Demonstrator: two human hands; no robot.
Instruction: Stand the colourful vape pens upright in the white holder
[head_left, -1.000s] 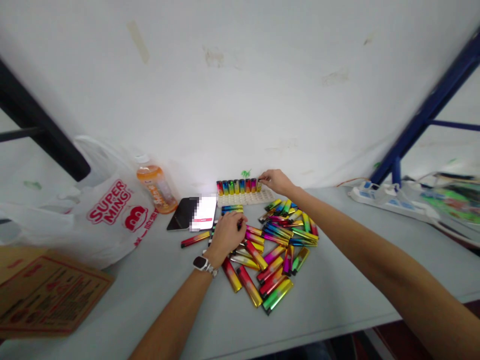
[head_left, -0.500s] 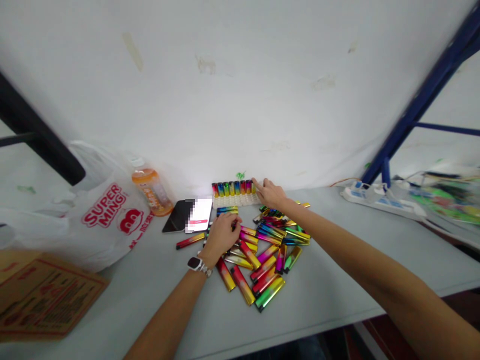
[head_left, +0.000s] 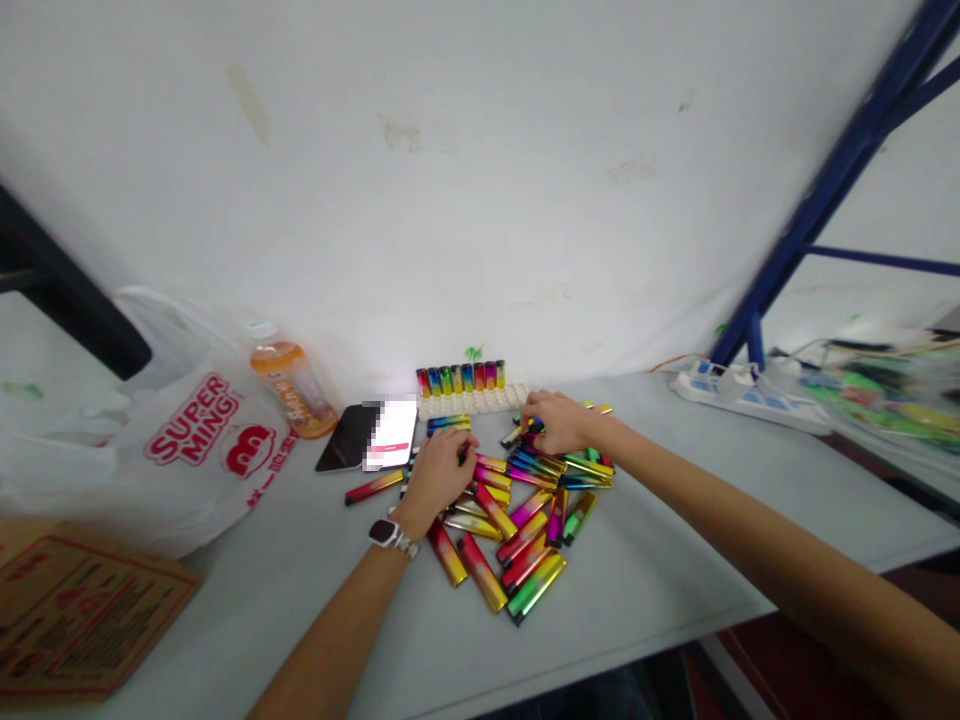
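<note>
My left hand (head_left: 444, 470), wearing a wristwatch (head_left: 386, 533), rests at the left of the loose lighters with curled fingers; a dark lighter end (head_left: 463, 455) shows between thumb and fingertips. My right hand (head_left: 561, 421) is over the back of the lighter pile (head_left: 536, 465), fingers bent down and thumb apart, touching or just above the lighters. No held lighter shows in it. Shiny lighters in red, gold, green, blue and purple lie scattered. Behind them, a row of upright lighters (head_left: 468, 378) stands along the back of a white holed tray (head_left: 480, 402) by the wall.
A phone (head_left: 349, 437) with another bright-screened device (head_left: 391, 432) lies left of the tray. Further left are an orange drink bottle (head_left: 294, 385), a white plastic bag (head_left: 195, 460) and a cardboard box (head_left: 97, 610). A power strip (head_left: 750, 400) sits at the right.
My right hand has moved from the right end of the upright row toward me and down to the lighter pile. The left hand stays nearly in place. The view has shifted slightly.
</note>
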